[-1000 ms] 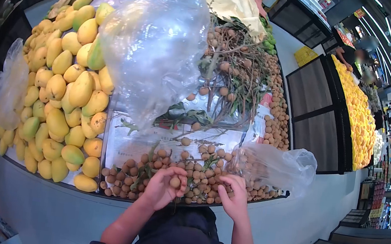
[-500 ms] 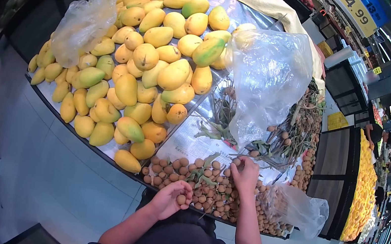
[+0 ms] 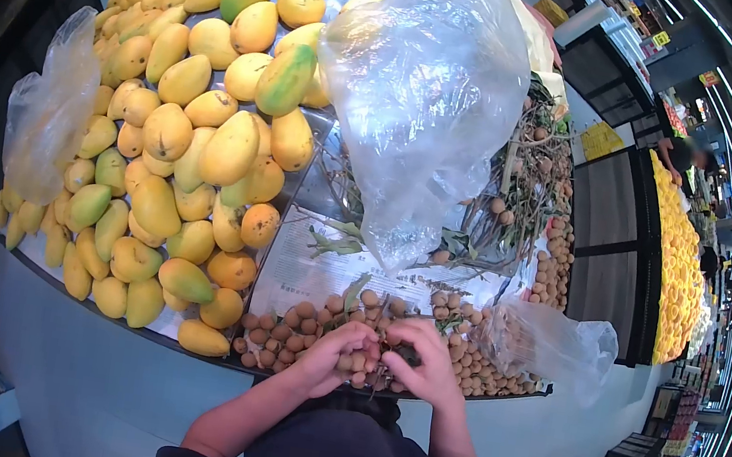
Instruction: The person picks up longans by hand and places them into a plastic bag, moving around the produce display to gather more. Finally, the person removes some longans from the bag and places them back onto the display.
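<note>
Loose brown longans point(image 3: 281, 333) lie in a band along the front edge of the stand, some with leaves and twigs among them. Over them my two hands have come close together. My left hand point(image 3: 331, 357) is curled around a few longans point(image 3: 357, 362) near its fingertips. My right hand point(image 3: 426, 364) bends its fingers toward the left one, thumb and forefinger pinching at the stems or fruit between the hands. What exactly it grips is hidden by the fingers.
Yellow mangoes point(image 3: 169, 131) are heaped on the left. A large clear plastic bag point(image 3: 427, 97) lies beyond my hands, a smaller one point(image 3: 547, 336) at right, another point(image 3: 50, 109) far left. Twiggy longan bunches point(image 3: 524, 171) sit behind. A person point(image 3: 683, 156) stands in the distance.
My right hand has drawn back from the pile toward my left hand, and the two now meet. More longans show at the left fingers. The view has turned to the right.
</note>
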The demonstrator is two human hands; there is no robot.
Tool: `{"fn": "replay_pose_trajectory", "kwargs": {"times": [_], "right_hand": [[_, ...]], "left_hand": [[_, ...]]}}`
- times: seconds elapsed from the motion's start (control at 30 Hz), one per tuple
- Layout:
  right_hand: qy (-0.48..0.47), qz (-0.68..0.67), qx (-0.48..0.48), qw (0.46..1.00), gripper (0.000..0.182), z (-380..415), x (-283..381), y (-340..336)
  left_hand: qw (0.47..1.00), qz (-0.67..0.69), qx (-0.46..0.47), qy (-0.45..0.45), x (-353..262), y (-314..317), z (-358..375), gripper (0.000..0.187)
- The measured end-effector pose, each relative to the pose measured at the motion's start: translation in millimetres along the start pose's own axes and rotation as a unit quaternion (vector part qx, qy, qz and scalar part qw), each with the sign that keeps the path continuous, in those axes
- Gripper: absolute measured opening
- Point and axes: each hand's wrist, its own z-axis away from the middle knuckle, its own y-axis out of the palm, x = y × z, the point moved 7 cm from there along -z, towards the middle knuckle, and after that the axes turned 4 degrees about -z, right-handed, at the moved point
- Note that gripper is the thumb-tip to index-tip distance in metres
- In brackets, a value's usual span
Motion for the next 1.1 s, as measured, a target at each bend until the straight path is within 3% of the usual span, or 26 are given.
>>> {"fn": "replay_pose_trajectory", "kwargs": {"times": [0.03, 0.13, 0.33, 0.47, 0.53, 0.57, 0.63, 0.67, 0.73, 0.8, 0.87, 0.93, 1.0, 1.1], "right_hand": [[0.049, 0.01, -0.034, 0.998, 0.032, 4, -18, -9], [0.037, 0.19, -0.067, 0.979, 0.033, -5, -36, -26], [0.041, 0.252, -0.022, 0.967, 0.035, -26, -60, 1], [0.05, 0.212, -0.011, 0.976, 0.032, -28, -67, 2], [0.175, 0.067, -0.076, 0.979, 0.035, -18, -80, -6], [0.179, 0.068, -0.073, 0.979, 0.035, -15, -83, -4], [0.16, -0.188, -0.138, 0.959, 0.041, -5, -91, -4], [0.163, -0.185, -0.137, 0.959, 0.041, -3, -87, -5], [0.082, -0.307, -0.113, 0.941, 0.048, -5, -63, 0], [0.092, -0.288, -0.089, 0.949, 0.041, -8, -46, 3], [0.024, -0.103, 0.0, 0.994, 0.032, -24, -7, 5], [0.031, -0.108, -0.03, 0.993, 0.026, -29, -18, 8], [-0.016, 0.171, -0.089, 0.981, 0.027, -39, -22, 4], [0.028, 0.228, -0.058, 0.972, 0.028, -48, -34, 20]], "left_hand": [[1.0, 0.014, 0.003, -0.006, 4, -6, 0, 0.024], [0.999, 0.031, -0.011, -0.023, 7, -14, 5, 0.018], [0.999, 0.029, -0.026, -0.032, -5, -9, 12, 0.015], [0.999, 0.026, -0.007, -0.027, -18, -6, 8, 0.016], [0.999, 0.032, -0.001, -0.02, -24, -6, 6, 0.016], [0.999, 0.023, 0.001, -0.022, -27, -6, 5, 0.016], [1.0, 0.009, 0.009, -0.026, -27, -9, 2, 0.019], [0.999, 0.013, 0.01, -0.027, -27, -5, 0, 0.019], [0.999, 0.005, -0.029, -0.028, -29, 0, -1, 0.024], [1.0, 0.006, -0.023, -0.019, -27, 5, -2, 0.025], [1.0, 0.014, 0.011, -0.005, -26, 10, -5, 0.025], [1.0, 0.009, 0.001, -0.009, -19, 0, -6, 0.02], [1.0, 0.028, -0.01, -0.003, -19, -7, -3, 0.016], [0.999, 0.014, -0.042, -0.011, -19, -10, 4, 0.013]]}}
